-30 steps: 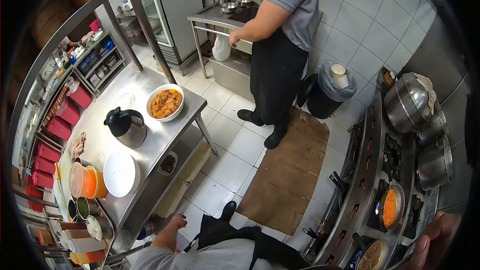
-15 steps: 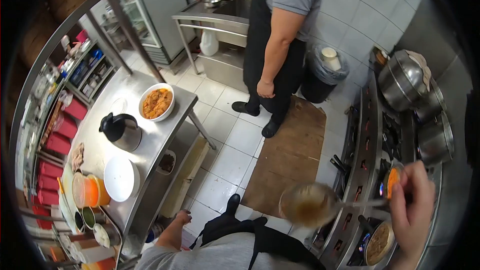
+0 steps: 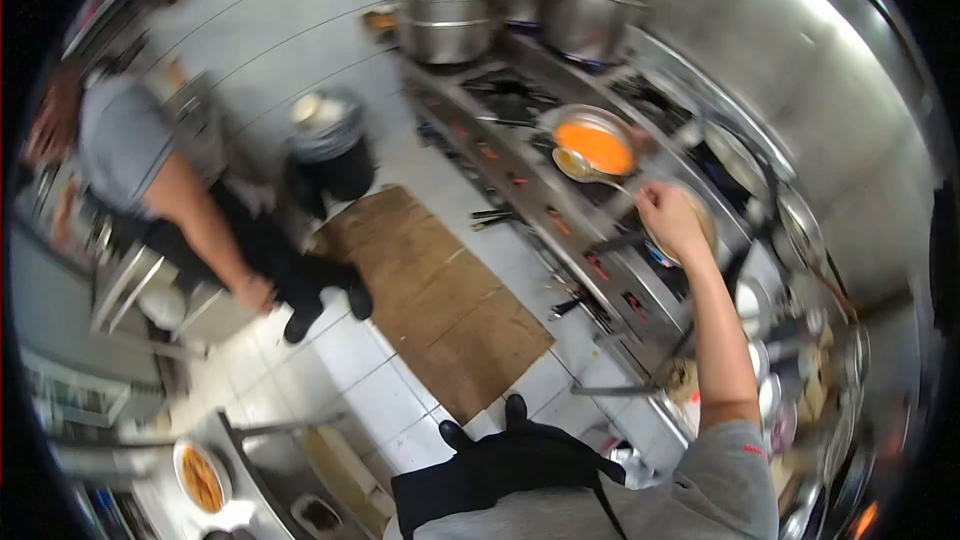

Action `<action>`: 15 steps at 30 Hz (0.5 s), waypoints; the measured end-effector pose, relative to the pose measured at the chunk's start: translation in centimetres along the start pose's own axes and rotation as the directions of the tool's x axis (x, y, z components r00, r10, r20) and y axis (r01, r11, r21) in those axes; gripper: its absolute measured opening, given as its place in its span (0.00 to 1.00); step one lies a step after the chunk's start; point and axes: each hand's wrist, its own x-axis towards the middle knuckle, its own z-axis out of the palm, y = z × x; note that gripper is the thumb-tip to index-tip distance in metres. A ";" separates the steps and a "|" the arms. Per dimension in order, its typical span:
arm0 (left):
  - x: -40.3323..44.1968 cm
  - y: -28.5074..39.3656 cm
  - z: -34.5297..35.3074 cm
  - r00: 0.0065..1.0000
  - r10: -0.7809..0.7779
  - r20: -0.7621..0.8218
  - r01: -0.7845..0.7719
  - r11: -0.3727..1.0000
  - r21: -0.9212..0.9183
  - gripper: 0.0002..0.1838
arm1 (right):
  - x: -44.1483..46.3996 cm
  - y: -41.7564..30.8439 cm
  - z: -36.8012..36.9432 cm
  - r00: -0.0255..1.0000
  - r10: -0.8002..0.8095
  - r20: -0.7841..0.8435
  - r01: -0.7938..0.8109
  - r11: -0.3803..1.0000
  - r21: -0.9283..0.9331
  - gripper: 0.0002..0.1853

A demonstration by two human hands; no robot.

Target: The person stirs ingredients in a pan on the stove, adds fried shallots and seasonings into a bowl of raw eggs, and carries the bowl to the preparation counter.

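Observation:
My right hand [image 3: 672, 222] is closed around the thin handle of a metal ladle [image 3: 573, 164]. The ladle's round bowl is over the near left rim of a pan of orange sauce [image 3: 600, 143] on the stove; whether it touches the pan cannot be told. Just beyond my fingers, partly hidden by them, is a second pan [image 3: 709, 225] with a dark handle over a blue flame. My left hand is out of view.
Large steel pots [image 3: 592, 15] stand at the stove's back left. Cardboard [image 3: 430, 290] covers part of the tiled floor. A person in a dark apron [image 3: 185, 180] stands at left, near a lined bin [image 3: 335, 155]. A bowl of orange food [image 3: 202, 477] sits at lower left.
My view has turned right toward the stove. The ladle, earlier held out over the floor side of the stove, is now at the orange sauce pan. My left hand has left the view.

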 end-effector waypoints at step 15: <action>9.4 24.3 -2.4 0.974 0.225 -0.007 -0.224 0.974 0.040 0.17 | 2.2 27.4 2.4 0.649 0.759 0.053 -0.756 0.651 -0.070 0.11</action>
